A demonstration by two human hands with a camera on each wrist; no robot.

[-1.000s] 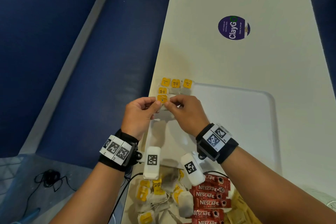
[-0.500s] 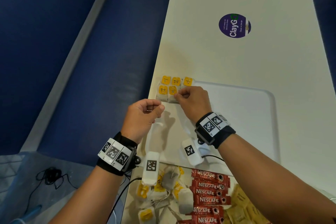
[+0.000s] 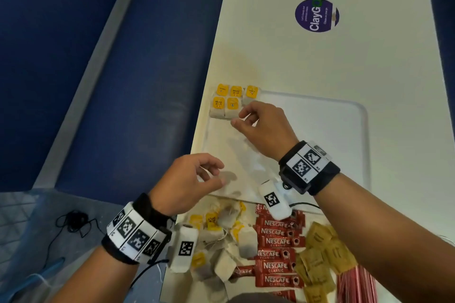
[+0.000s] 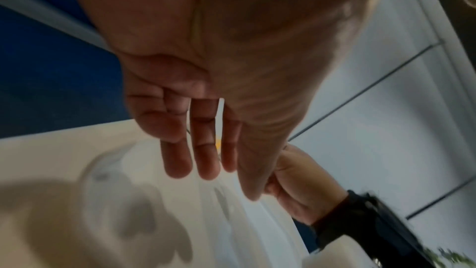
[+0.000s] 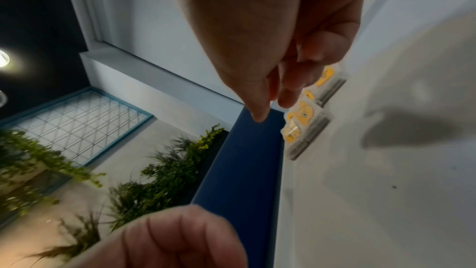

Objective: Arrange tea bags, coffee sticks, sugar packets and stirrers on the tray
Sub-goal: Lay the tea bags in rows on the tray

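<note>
Five yellow-tagged tea bags lie in two rows in the far left corner of the white tray; the right wrist view shows them too. My right hand hovers just right of the nearer row, fingers loosely curled and empty. Nearer to me, my left hand hangs over the tray's left side, relaxed and empty, its fingers nearly straight. Loose tea bags, red Nescafe coffee sticks, brown sugar packets and red-striped stirrers lie on the table in front of the tray.
The tray sits on a long white table with a purple round sticker at the far end. A blue bench runs along the table's left edge. A black cable lies on the floor at lower left.
Both hands held a tea bag over the tray; the right hand set it into the nearer row. Both have let go, and the left hand has drawn back toward me.
</note>
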